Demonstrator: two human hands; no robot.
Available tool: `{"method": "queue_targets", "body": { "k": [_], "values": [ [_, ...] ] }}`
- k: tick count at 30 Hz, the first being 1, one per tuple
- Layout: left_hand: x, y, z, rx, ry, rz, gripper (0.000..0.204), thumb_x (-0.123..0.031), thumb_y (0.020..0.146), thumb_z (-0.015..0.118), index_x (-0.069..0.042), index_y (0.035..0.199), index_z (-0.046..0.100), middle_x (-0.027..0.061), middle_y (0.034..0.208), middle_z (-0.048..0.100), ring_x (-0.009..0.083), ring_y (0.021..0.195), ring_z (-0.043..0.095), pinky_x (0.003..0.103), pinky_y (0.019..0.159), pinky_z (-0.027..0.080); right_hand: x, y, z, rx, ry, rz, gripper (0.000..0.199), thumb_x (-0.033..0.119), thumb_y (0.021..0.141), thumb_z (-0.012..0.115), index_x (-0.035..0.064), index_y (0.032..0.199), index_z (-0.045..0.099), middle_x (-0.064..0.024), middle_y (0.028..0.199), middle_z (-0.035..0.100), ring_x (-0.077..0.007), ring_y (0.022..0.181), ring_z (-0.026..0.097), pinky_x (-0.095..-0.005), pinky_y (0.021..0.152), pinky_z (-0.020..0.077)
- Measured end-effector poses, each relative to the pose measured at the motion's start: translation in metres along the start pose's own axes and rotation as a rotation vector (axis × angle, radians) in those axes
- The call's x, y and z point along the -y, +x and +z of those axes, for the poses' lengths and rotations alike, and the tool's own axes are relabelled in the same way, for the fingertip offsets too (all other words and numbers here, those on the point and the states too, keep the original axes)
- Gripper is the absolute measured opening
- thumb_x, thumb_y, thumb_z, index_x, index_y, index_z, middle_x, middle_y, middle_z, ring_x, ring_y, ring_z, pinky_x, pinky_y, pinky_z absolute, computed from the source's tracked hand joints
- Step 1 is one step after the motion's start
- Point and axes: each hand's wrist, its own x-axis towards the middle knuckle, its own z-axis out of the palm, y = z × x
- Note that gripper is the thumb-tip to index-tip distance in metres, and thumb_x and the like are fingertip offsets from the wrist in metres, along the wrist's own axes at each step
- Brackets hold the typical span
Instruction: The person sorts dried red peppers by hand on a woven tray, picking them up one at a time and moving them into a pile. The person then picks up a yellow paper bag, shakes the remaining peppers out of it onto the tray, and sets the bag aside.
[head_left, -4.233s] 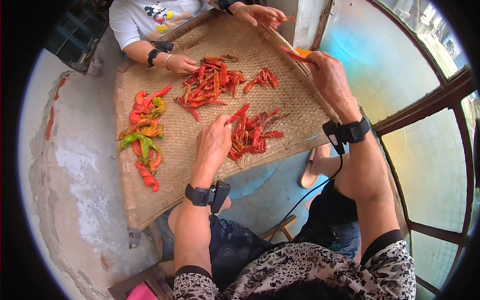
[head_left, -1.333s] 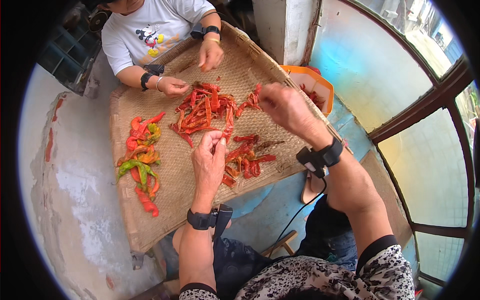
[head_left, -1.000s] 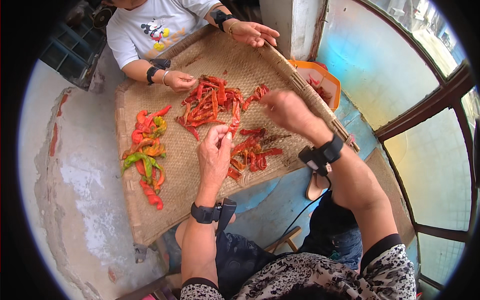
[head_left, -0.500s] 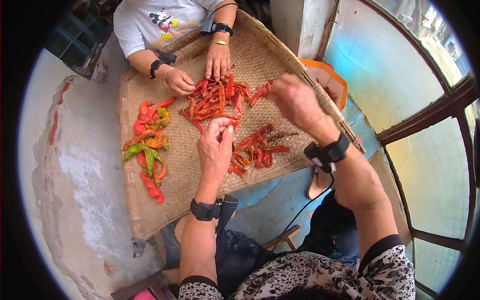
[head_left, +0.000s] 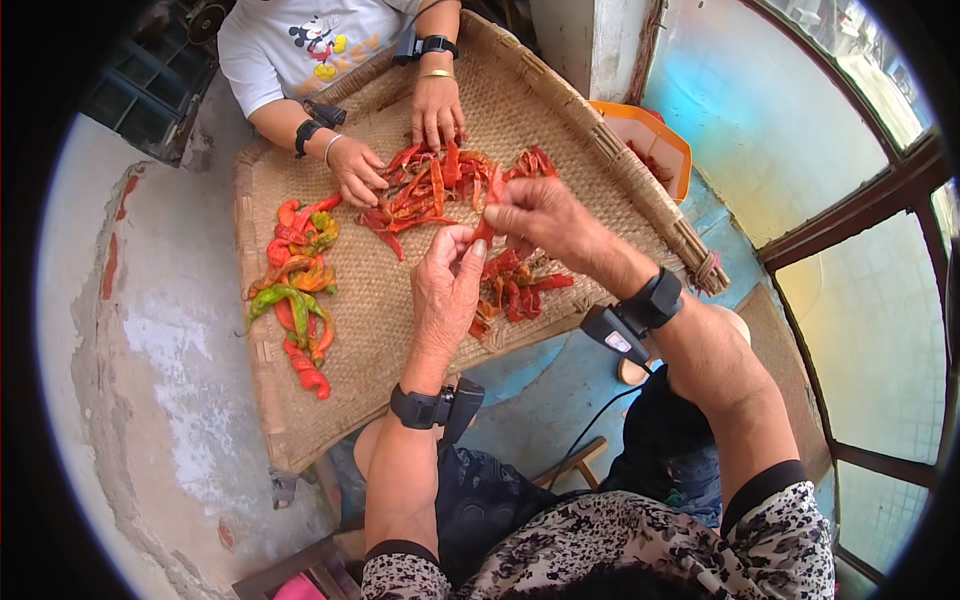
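Holding one red pepper pinched between left hand and right hand above the woven tray's near edge, seemingly splitting it; next calls for pulling apart.

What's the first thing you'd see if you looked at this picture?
Bright red peppers heaped in the middle of a big woven tray, with a mixed red, orange and green pile at its left side. In front, the left hand and right hand meet over one red pepper. Another person's hands sort at the far edge.
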Motion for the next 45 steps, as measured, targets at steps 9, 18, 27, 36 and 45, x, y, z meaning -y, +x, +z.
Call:
{"method": "queue_targets", "body": {
  "k": [9, 18, 27, 36, 45],
  "values": [
    [0.006, -0.018, -0.053, 0.14, 0.691, -0.083, 0.02, -0.016, 0.087, 0.059, -0.002, 0.1, 0.055, 0.019, 0.092, 0.066, 0.0369, 0.084, 0.063, 0.045, 0.073, 0.049, 0.015, 0.002, -0.072, -0.751, 0.804, -0.069, 0.015, 0.015, 0.092, 0.058, 0.0018, 0.087, 0.056, -0.0015, 0.074, 0.055, -0.0077, 0.059, 0.049, -0.0211, 0.055, 0.0416],
    [0.023, -0.015, -0.034, 0.15, 0.664, 0.108, 0.038, -0.018, 0.083, 0.063, -0.002, 0.116, 0.052, 0.0191, 0.091, 0.062, 0.0345, 0.083, 0.061, 0.041, 0.074, 0.048, -0.042, 0.0, 0.003, 0.111, -1.267, -0.348, 0.019, 0.019, 0.08, 0.064, 0.0033, 0.09, 0.064, -0.0159, 0.09, 0.062, -0.0325, 0.088, 0.059, -0.0395, 0.077, 0.0501],
    [0.02, -0.011, -0.005, 0.157, 0.52, 0.262, 0.034, 0.001, 0.079, 0.06, -0.003, 0.112, 0.053, 0.0198, 0.097, 0.059, 0.0389, 0.088, 0.059, 0.043, 0.076, 0.049, -0.035, -0.009, 0.001, 0.035, -1.323, -0.436, 0.013, 0.014, 0.076, 0.063, 0.0039, 0.081, 0.058, -0.0119, 0.085, 0.058, -0.0297, 0.086, 0.058, -0.0389, 0.073, 0.0504],
    [0.007, -0.004, 0.0, 0.136, 0.473, 0.239, 0.02, -0.003, 0.087, 0.051, -0.004, 0.106, 0.055, 0.0187, 0.097, 0.063, 0.039, 0.087, 0.061, 0.045, 0.074, 0.049, -0.011, -0.015, -0.027, -0.03, -1.244, -0.326, 0.011, 0.009, 0.078, 0.06, 0.0032, 0.084, 0.053, -0.0146, 0.076, 0.058, -0.0346, 0.077, 0.061, -0.0435, 0.065, 0.0497],
    [0.009, -0.004, 0.004, 0.079, 0.456, 0.244, 0.016, -0.001, 0.086, 0.054, -0.004, 0.101, 0.055, 0.0195, 0.088, 0.062, 0.0388, 0.079, 0.062, 0.045, 0.066, 0.05, 0.026, -0.025, -0.055, -0.33, -0.696, -0.352, 0.009, 0.009, 0.084, 0.061, -0.0002, 0.086, 0.062, -0.0161, 0.072, 0.062, -0.026, 0.064, 0.063, -0.0356, 0.061, 0.0492]
  ]
}}
